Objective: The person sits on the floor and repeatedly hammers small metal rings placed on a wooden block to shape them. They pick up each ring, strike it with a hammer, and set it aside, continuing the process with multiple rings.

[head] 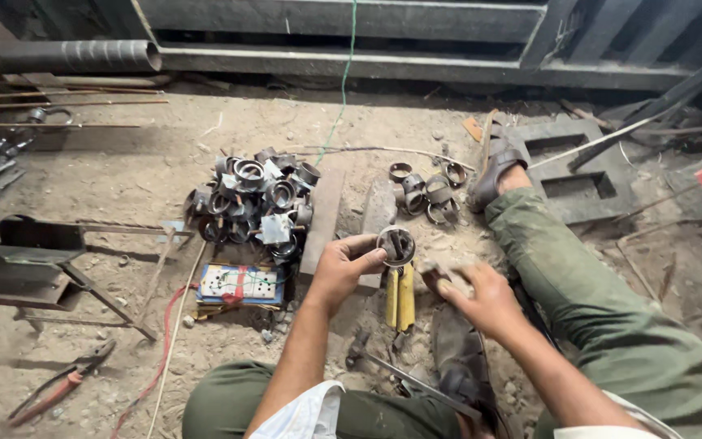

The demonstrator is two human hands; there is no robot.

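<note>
The left hand grips a short metal ring at its rim, holding it above the yellow-handled tool on the dirt floor. The right hand is blurred; fingers curled, whether they hold anything cannot be told. A pile of similar rings lies just left, above a blue socket box

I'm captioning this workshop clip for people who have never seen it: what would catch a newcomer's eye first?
Likely the left hand at centre, holding a metal ring above yellow-handled pliers, with the blurred right hand beside it. Next, the heap of metal rings on the dusty floor behind, and the blue power strip just in front of that heap.
</note>
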